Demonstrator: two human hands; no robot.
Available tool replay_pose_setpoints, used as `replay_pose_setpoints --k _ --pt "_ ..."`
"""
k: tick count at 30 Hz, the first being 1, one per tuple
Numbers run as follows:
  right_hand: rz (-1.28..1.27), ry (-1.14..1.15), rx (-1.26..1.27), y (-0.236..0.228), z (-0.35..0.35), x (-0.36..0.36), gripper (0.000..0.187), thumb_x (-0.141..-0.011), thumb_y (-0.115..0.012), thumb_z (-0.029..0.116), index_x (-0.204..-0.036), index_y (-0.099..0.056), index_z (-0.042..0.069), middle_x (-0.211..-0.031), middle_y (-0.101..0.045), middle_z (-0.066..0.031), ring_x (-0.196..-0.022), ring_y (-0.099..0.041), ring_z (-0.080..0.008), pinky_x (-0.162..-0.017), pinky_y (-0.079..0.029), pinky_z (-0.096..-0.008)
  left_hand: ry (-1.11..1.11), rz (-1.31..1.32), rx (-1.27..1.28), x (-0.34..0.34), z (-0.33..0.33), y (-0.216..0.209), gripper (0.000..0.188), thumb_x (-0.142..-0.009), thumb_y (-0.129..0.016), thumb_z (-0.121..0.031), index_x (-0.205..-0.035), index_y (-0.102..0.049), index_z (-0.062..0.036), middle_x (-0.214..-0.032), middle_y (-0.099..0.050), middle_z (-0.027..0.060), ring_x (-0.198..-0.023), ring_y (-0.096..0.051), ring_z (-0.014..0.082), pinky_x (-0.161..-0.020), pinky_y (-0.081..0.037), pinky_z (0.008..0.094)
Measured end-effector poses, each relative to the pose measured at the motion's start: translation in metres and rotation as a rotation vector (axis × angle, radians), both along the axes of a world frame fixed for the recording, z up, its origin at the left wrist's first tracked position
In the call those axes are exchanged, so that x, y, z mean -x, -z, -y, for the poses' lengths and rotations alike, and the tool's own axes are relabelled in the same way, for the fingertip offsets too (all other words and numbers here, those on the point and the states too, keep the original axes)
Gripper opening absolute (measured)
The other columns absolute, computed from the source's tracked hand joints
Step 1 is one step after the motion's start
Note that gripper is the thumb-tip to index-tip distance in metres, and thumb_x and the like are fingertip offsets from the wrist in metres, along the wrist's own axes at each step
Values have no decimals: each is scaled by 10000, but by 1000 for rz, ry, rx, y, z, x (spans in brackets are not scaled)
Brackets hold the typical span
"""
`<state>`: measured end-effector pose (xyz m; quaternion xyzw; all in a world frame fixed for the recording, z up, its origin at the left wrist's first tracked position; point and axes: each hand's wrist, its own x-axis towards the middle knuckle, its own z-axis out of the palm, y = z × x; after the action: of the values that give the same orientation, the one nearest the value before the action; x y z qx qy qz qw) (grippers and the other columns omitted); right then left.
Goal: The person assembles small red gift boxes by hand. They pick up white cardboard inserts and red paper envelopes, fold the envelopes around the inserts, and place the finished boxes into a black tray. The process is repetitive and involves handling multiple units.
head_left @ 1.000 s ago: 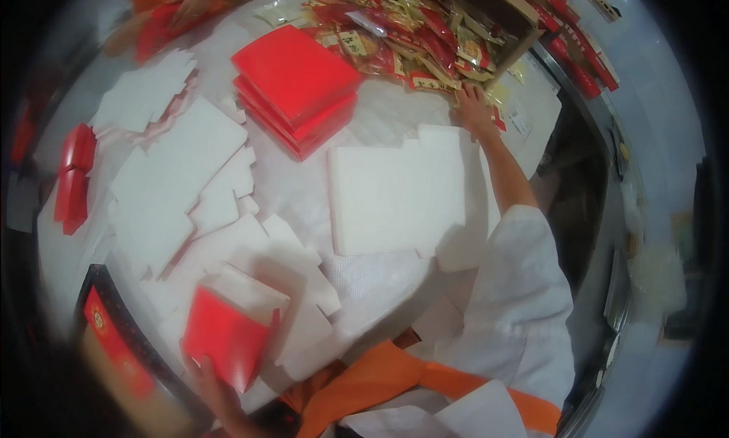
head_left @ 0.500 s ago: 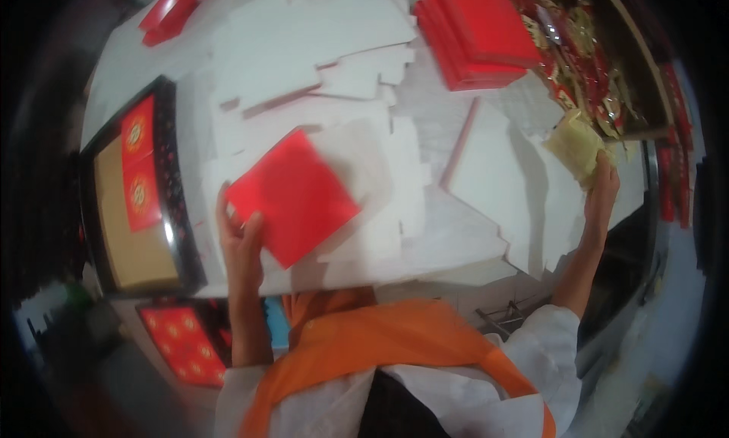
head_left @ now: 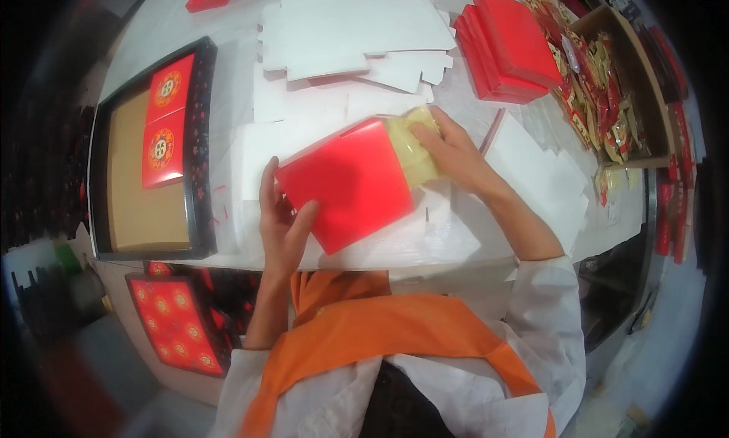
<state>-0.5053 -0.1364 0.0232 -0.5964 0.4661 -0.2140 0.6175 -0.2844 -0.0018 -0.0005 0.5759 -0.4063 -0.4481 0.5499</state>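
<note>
your left hand (head_left: pixel 282 224) grips the red box's (head_left: pixel 348 181) near-left edge; your right hand (head_left: pixel 449 151) presses a yellowish packet (head_left: pixel 411 151) at its far-right opening, fingers curled on it.

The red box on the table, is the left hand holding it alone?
No, the right hand also presses a yellowish packet at the red box.

Red box (head_left: pixel 345 184): card, smooth, slight sheen. Yellow packet (head_left: pixel 414 153): thin translucent plastic film, crinkled, glossy. White flat sheets (head_left: pixel 357 32): matt card. Red box stack (head_left: pixel 509 43): smooth satin card. Black tray (head_left: pixel 199 172): glossy rim, matt brown card liner. Packets in carton (head_left: pixel 600 81): shiny foil-like wrap.
</note>
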Motion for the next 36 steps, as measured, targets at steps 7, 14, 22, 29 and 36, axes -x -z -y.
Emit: replay_pose_setpoints --k 7,14,22,29,36 --pt "-163 -151 316 -13 -16 -5 481 -911 -389 278 -1304 -329 9 -1186 -493 -215 -1119 -476 -278 -935 -351 -326 -229 -176 37 -18 1 16 657 -835 -513 -39 -1377 -141 -64 -1187 -472 132 -1051 -482 169 -873 -406 290" --pt "-80 -238 146 -39 -43 -17 473 -899 -417 220 -1307 -326 -1 -1242 -472 -194 -1157 -457 -280 -954 -340 -328 -198 -188 119 -7 -3 28 696 -821 -577 -121 -1372 -155 -77 -1180 -484 154 -1068 -501 206 -858 -455 326" --pt "107 154 344 5 -85 -27 399 -839 -507 20 -1227 -420 -12 -1116 -573 -136 -1085 -509 -187 -911 -404 -295 -254 -289 47 33 -41 40 654 -797 -566 -73 -1338 -197 -57 -1205 -417 126 -1090 -433 190 -905 -382 311" --pt "242 -95 43 43 -109 -10 283 -825 -499 -32 -1108 -508 -14 -999 -616 -138 -931 -595 -173 -790 -475 -256 45 -232 -164 19 -122 43 391 -823 -538 -38 -1191 -420 18 -1086 -520 108 -1036 -489 161 -894 -380 291" --pt "368 -105 239 62 -125 -16 65 -800 -484 -46 -830 -511 5 -1174 -494 -203 -1071 -523 -282 -834 -448 -326 177 235 -86 -4 -92 40 173 -797 -537 -48 -959 -551 10 -964 -535 142 -861 -539 240 -756 -424 293"
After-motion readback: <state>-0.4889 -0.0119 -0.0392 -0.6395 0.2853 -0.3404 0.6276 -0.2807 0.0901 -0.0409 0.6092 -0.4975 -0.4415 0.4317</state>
